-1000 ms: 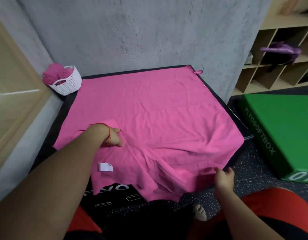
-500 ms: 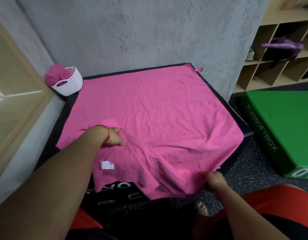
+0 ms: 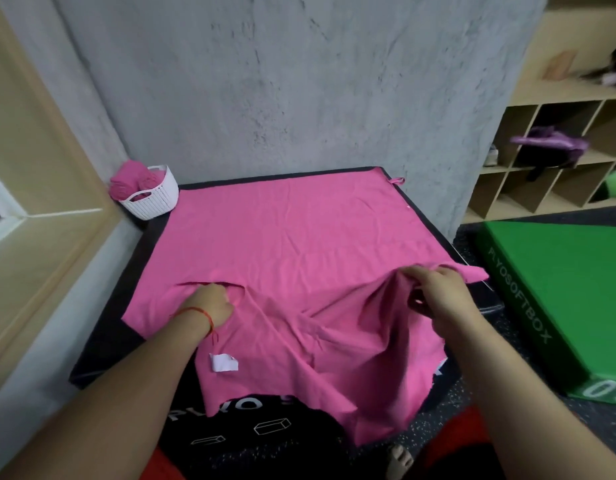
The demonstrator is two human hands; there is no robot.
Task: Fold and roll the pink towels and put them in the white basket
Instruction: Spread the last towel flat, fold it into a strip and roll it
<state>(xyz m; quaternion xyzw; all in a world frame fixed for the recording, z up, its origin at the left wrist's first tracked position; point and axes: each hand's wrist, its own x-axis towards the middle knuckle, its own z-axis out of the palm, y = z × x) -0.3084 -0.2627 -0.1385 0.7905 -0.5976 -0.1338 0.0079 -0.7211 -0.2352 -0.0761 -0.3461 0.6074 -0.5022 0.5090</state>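
A large pink towel (image 3: pixel 289 237) lies spread over a black box top (image 3: pixel 150 237), its near edge hanging over the front. My left hand (image 3: pixel 209 306) grips a fold of the towel at its left side. My right hand (image 3: pixel 438 296) pinches the towel's near right part and holds it raised above the box. A white label (image 3: pixel 223 362) shows near the front edge. The white basket (image 3: pixel 154 199) stands at the far left corner with rolled pink towels (image 3: pixel 130 181) in it.
A grey concrete wall rises behind the box. A green soft box (image 3: pixel 559 292) lies on the floor to the right, with wooden shelf cubbies (image 3: pixel 548 174) behind it. A pale wooden frame (image 3: pixel 40 202) runs along the left.
My right hand has lifted the towel's near right edge up from below the box front and carried it forward over the box. The left hand has kept its hold in place.
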